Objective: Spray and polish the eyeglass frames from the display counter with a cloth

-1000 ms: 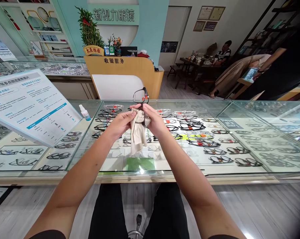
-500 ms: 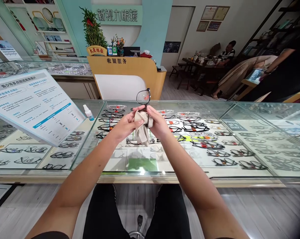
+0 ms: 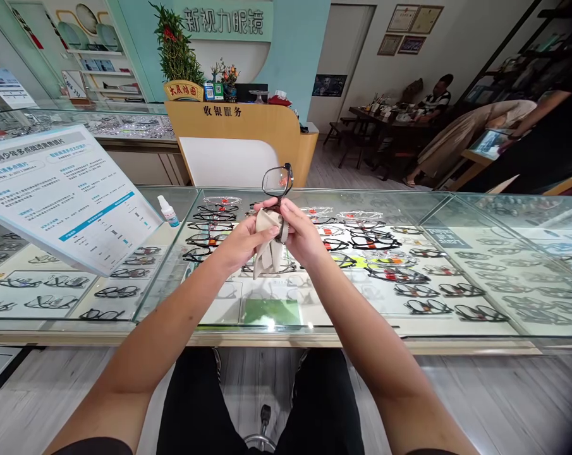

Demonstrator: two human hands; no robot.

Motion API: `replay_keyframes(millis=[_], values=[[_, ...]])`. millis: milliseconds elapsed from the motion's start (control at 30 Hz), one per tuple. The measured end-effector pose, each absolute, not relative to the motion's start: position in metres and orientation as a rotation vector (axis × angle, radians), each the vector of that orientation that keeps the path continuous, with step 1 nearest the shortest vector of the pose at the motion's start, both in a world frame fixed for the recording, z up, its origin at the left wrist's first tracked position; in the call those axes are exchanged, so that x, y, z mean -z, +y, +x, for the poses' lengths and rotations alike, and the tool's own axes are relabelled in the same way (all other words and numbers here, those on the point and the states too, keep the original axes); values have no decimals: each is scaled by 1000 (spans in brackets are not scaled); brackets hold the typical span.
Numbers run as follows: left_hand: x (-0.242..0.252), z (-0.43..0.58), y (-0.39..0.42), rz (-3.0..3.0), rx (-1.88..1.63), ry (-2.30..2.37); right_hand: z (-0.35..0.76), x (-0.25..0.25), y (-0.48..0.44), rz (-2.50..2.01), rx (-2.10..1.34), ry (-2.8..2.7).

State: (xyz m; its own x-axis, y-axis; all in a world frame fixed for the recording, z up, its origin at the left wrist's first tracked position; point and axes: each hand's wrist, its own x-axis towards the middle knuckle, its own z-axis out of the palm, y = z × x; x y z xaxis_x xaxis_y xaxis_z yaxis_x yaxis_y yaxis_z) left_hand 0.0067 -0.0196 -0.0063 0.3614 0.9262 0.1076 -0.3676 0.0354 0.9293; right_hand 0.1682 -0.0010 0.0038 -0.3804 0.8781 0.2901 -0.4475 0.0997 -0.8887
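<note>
A dark-framed pair of glasses (image 3: 288, 175) is held up above the glass counter, one lens pointing upward. Wrapped about its lower part is a beige cleaning cloth (image 3: 268, 253), whose loose end hangs down. My left hand (image 3: 244, 241) pinches the cloth, thumb pressed on it, against the lower lens, which is mostly hidden. On the other side, my right hand (image 3: 303, 234) grips the frame near its middle with closed fingers.
Beneath my hands, the glass display counter (image 3: 333, 309) holds rows of spectacle frames (image 3: 375, 239). To the left stand a small spray bottle (image 3: 168, 210) and a tilted printed board (image 3: 72, 196). Beyond is a wooden cashier desk (image 3: 238, 120); people are at the far right.
The glasses have turned slightly and shifted a little up and to the right. My left thumb has moved slightly right across the cloth. The camera view has shifted a little.
</note>
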Motion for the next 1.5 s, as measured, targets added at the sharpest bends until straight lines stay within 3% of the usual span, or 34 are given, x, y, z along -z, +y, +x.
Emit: replay_keyframes(millis=[500, 1500], values=[[5, 1, -17, 1243, -1037, 675, 169, -1, 1, -479, -1565, -1289], [8, 13, -24, 1154, -1369, 719, 165, 2, -4, -464, -1456, -1440]])
